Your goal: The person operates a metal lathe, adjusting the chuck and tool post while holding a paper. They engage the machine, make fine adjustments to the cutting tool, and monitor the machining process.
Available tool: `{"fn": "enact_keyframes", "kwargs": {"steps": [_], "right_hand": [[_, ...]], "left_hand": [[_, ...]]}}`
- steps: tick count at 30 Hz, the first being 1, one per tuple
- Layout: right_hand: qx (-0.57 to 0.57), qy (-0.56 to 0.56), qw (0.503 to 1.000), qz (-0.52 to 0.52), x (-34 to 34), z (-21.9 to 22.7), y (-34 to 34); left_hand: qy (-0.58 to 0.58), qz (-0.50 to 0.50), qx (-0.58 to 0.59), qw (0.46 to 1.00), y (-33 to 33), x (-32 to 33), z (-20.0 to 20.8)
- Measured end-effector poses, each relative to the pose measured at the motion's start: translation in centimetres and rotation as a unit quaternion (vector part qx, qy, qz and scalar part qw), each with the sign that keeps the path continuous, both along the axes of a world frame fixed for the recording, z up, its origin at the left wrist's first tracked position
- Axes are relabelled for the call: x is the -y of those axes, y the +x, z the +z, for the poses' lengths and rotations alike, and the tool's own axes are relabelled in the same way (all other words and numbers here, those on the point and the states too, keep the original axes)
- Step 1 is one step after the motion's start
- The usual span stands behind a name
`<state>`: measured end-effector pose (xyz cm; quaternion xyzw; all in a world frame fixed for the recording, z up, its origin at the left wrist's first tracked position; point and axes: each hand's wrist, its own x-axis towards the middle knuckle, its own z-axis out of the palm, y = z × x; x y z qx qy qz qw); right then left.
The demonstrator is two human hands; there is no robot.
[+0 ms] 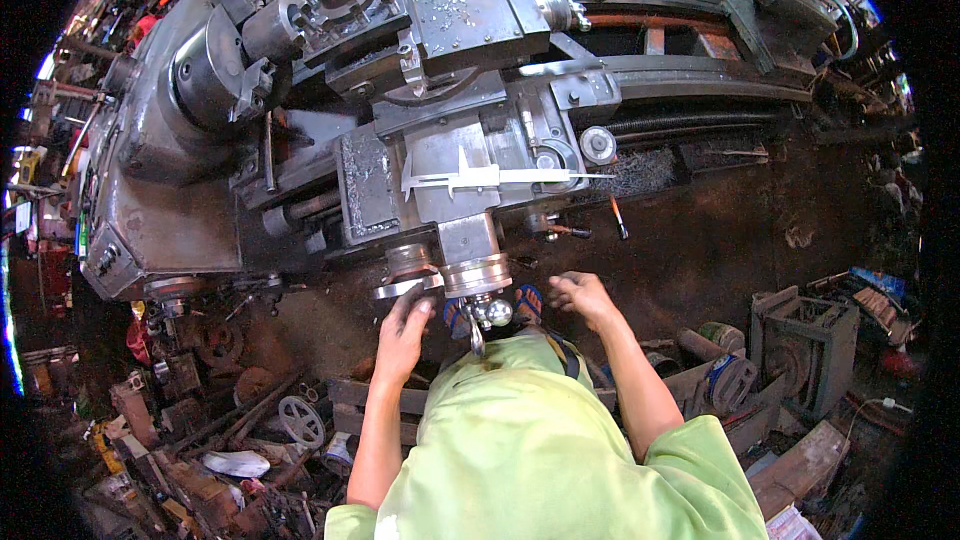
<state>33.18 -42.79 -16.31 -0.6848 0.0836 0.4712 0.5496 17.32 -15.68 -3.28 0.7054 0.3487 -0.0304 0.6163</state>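
My left hand is at the rim of a metal handwheel on the front of a lathe, its fingers bent against it. Right of that wheel, a ball-ended crank handle juts toward me from the cross slide. My right hand hovers in the air to the right of the crank, fingers loosely bent and apart, holding nothing. A vernier caliper lies across the lathe carriage, beyond both hands.
The chuck is at the left, and the tailstock at the far right. Metal chips gather in the tray. An orange-and-black handled tool lies near its edge. Scrap and a spoked wheel crowd the lower left; a metal frame stands right.
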Motion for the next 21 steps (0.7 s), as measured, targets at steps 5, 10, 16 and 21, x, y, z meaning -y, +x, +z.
{"fn": "enact_keyframes", "kwargs": {"steps": [5,10,16,21], "right_hand": [[-0.088,0.198,0.974,0.069,-4.0,4.0,-2.0],[-0.137,0.325,0.933,0.073,-6.0,4.1,-2.9],[-0.229,0.429,0.872,0.053,-7.6,2.7,-4.5],[-0.290,0.501,0.815,0.028,-9.8,1.4,-6.1]], "left_hand": [[-0.040,-0.038,0.014,0.998,2.2,1.0,1.3],[-0.085,-0.033,0.025,0.996,2.4,1.3,0.8],[-0.134,-0.012,0.005,0.991,2.1,1.6,1.5],[-0.138,-0.010,0.009,0.990,2.3,1.9,1.3]]}}
